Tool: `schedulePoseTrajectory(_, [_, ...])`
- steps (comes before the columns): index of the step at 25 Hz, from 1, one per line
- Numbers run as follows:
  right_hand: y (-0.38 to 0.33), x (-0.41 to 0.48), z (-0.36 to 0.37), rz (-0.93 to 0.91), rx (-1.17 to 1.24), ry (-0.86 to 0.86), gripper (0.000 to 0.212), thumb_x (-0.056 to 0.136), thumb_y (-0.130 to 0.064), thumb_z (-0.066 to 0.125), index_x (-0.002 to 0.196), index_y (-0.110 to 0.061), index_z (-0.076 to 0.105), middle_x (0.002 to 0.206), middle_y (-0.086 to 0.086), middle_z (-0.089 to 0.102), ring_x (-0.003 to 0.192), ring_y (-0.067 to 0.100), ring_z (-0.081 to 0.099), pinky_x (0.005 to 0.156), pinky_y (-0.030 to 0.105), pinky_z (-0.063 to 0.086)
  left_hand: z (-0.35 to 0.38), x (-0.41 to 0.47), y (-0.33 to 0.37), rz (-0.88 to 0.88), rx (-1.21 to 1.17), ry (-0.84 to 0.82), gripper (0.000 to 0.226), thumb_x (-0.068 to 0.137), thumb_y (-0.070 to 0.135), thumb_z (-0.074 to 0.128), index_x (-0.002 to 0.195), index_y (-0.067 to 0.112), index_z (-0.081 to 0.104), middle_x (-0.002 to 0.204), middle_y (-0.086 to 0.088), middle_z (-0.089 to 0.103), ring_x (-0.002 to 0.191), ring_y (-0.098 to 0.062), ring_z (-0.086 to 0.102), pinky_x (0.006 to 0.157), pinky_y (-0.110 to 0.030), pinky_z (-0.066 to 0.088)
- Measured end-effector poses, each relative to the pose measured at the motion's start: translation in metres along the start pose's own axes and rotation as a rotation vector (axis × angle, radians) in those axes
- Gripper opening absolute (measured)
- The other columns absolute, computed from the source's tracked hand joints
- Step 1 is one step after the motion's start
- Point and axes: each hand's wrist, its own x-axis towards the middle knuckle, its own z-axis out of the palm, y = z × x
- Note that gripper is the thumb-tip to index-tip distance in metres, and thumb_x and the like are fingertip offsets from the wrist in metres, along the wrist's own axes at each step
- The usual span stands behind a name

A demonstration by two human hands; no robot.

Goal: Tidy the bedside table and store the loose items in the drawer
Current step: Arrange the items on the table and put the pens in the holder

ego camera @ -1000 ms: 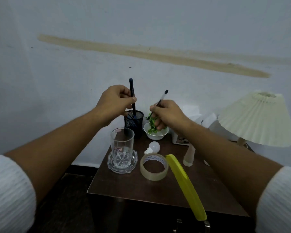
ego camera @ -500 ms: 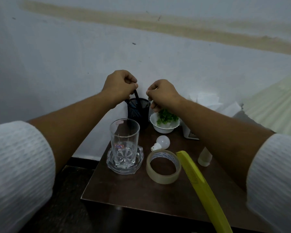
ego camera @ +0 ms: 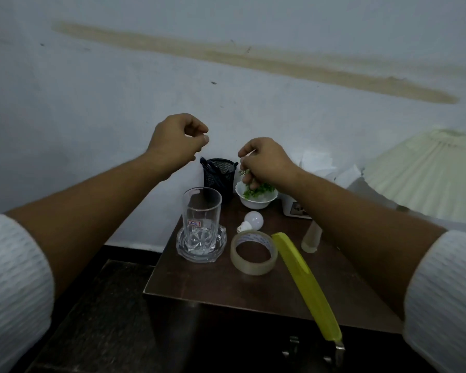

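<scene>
Wall: pale, blue-grey painted wall (ego camera: 119, 90) with a tan streak, behind everything at 12 o'clock.
Lampshade: cream pleated lampshade (ego camera: 428, 173), at 2 o'clock from the table's middle.
Table: dark brown wooden bedside table (ego camera: 213, 286); I read its top as the clock face, with 6 o'clock at my edge.
Left hand: my left hand (ego camera: 176, 142) hovers above 11 o'clock, fingers curled in, thumb on forefinger, gripping nothing.
Right hand: my right hand (ego camera: 265, 162) hovers above 12 o'clock, fingers curled, the lower ones among the green sprigs; I cannot tell whether it pinches anything.
Comb: long yellow plastic comb (ego camera: 304, 281), lying from the middle to 5 o'clock, overhanging the front edge.
Glass: clear cut tumbler (ego camera: 201, 216), upright in a clear glass dish (ego camera: 183, 246) at 9 o'clock.
Tape: roll of clear tape (ego camera: 253, 267), flat at the middle, just beside the comb.
Holder: black mesh pen holder (ego camera: 218, 176) at 11 o'clock, dark pens (ego camera: 207, 165) inside.
Bowl: small white bowl (ego camera: 256, 203) of greenery, at 12 o'clock.
Bulb: white light bulb (ego camera: 253, 220), on its side between bowl and tape.
</scene>
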Motion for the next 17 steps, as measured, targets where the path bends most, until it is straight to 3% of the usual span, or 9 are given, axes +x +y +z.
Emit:
schedulePoseTrajectory(4, [0.015,-0.036,-0.002,0.020,-0.194,-0.085,0.015,0.093,0.001,0.057,0.098,-0.009,0.066,0.086,0.014,0.069,0.065,0.027,0.073,0.049,0.033,0.058,-0.006,-0.034,0.028,0.014,0.047,-0.183,0.012,0.091,0.021,0.071,0.101,0.015,0.071,0.092,-0.002,0.071,0.086,-0.018,0.071,0.067,-0.029,0.059])
schedulePoseTrajectory(8, [0.040,-0.060,-0.003,0.010,-0.345,-0.097,0.016,0.091,-0.005,0.060,0.100,-0.011,0.072,0.095,0.004,0.070,0.084,0.024,0.072,0.064,0.032,0.057,0.003,-0.057,0.047,0.088,0.291,-0.359,0.013,0.089,0.028,0.073,0.098,0.019,0.074,0.094,0.003,0.073,0.090,-0.013,0.068,0.081,-0.032,0.056])
schedulePoseTrajectory(11, [0.057,-0.070,-0.007,0.020,-0.399,-0.095,0.019,0.087,-0.005,0.060,0.100,-0.012,0.073,0.099,0.004,0.071,0.092,0.021,0.066,0.076,0.035,0.057,0.019,-0.066,0.060,0.203,0.460,-0.435,0.014,0.090,0.029,0.071,0.101,0.021,0.074,0.098,0.005,0.073,0.093,-0.013,0.067,0.082,-0.032,0.054])
schedulePoseTrajectory(17, [0.081,-0.069,-0.002,-0.226,-0.785,-0.179,0.038,0.090,-0.016,0.061,0.127,-0.021,0.060,0.126,0.005,0.058,0.110,0.028,0.061,0.085,0.045,0.054,0.058,-0.062,0.054,0.198,0.787,-0.483,0.024,0.088,0.029,0.064,0.112,0.027,0.070,0.112,0.003,0.070,0.100,-0.020,0.065,0.085,-0.044,0.058])
